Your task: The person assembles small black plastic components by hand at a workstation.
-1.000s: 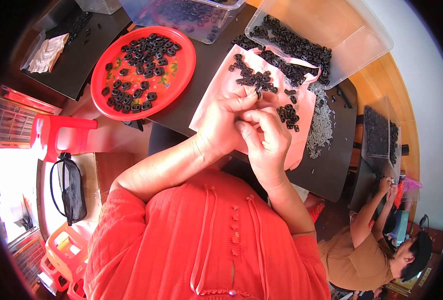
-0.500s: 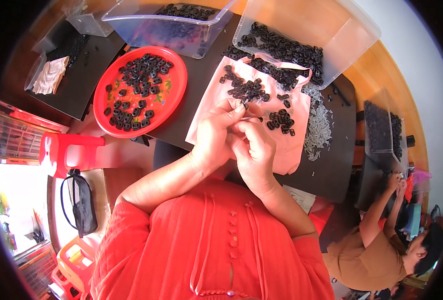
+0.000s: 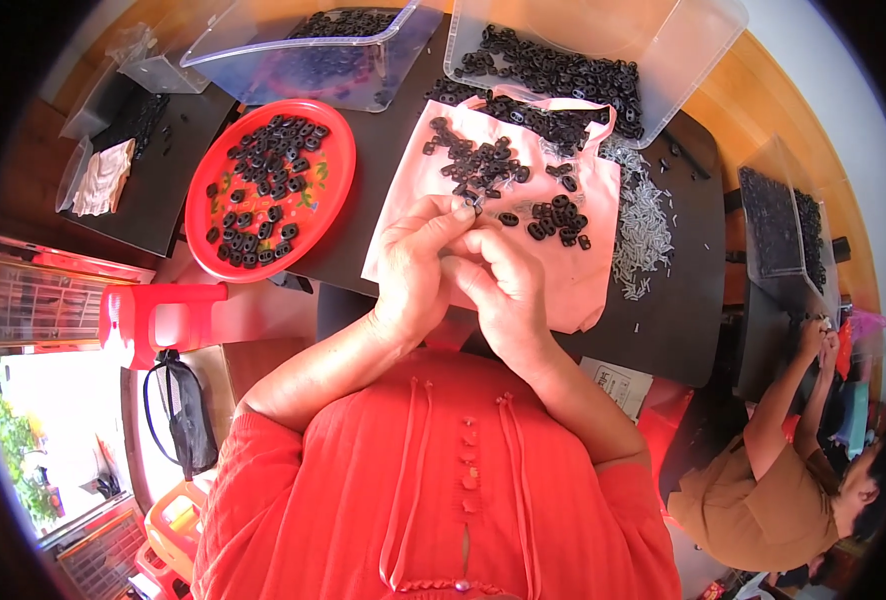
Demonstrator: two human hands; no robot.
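1. Head view: your left hand (image 3: 413, 262) pinches a small black piece (image 3: 474, 205) between thumb and forefinger, above the pink cloth (image 3: 575, 283)
2. Your right hand (image 3: 506, 287) is just beside it, fingers curled, thumb near the forefinger; whether they grip anything I cannot tell
3. Loose black pieces (image 3: 487, 166) lie on the cloth beyond your fingertips
4. To your left is a round red tray (image 3: 337, 198) holding similar ones; right of the cloth, small grey rods (image 3: 643, 232) lie heaped on the dark table (image 3: 688, 325)
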